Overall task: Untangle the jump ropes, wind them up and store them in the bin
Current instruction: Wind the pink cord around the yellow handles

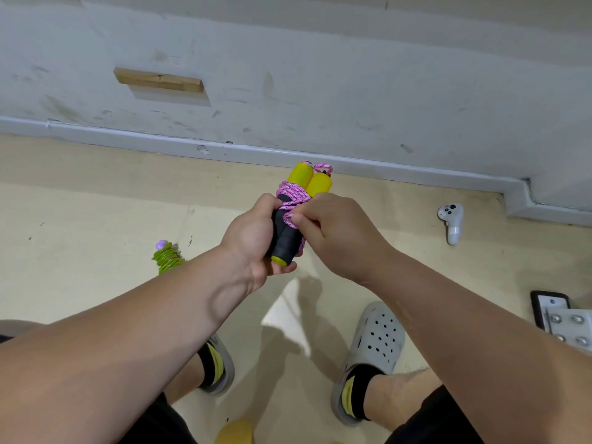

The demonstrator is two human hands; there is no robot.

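A pink jump rope (293,195) is wound around its two yellow-and-black handles (285,238), which lie side by side in the air in front of me. My left hand (253,241) grips the black lower part of the handles. My right hand (333,232) pinches a strand of the pink rope against the bundle. A second jump rope (166,256), green with a purple handle end, lies wound up on the floor to the left. No bin is in view.
A white game controller (451,221) lies on the beige floor at the right, near the grey wall and skirting. A dark box with metal parts (562,317) sits at the right edge. My feet in grey clogs (374,347) stand below. A yellow round object (234,432) shows at the bottom edge.
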